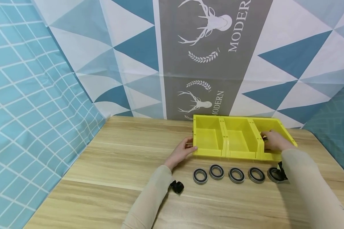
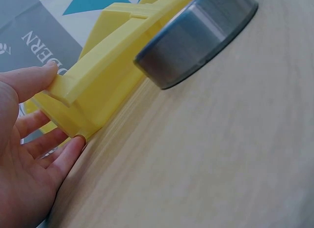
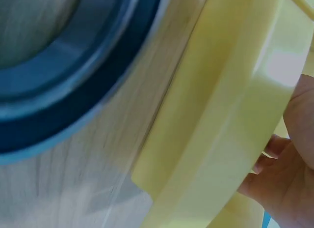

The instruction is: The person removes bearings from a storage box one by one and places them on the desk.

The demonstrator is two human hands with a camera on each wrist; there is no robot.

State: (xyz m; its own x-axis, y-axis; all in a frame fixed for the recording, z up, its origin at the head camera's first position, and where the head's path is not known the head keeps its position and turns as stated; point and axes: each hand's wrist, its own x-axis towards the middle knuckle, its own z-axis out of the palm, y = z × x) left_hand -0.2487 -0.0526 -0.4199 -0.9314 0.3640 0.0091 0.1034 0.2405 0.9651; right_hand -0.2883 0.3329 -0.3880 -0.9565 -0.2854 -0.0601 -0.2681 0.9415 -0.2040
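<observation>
A yellow bin with three compartments (image 1: 209,153) stands at the back of the table. My left hand (image 1: 181,152) grips its left front corner; in the left wrist view the thumb lies on the rim and the other fingers are around the lower side. My right hand (image 1: 275,140) reaches into the right compartment. Its fingers hold a dark ring-shaped piece (image 1: 265,138), apparently a bearing, mostly covered by the hand. The bin's front wall (image 3: 221,125) partly hides that hand in the right wrist view. The left and middle compartments show bare yellow floors.
Several ball bearings (image 1: 236,175) lie in a row on the wooden table (image 1: 117,165) in front of the bin. The rightmost bearing (image 1: 274,175) is partly behind the right wrist's camera. Patterned cloth (image 1: 137,57) hangs behind and beside the table.
</observation>
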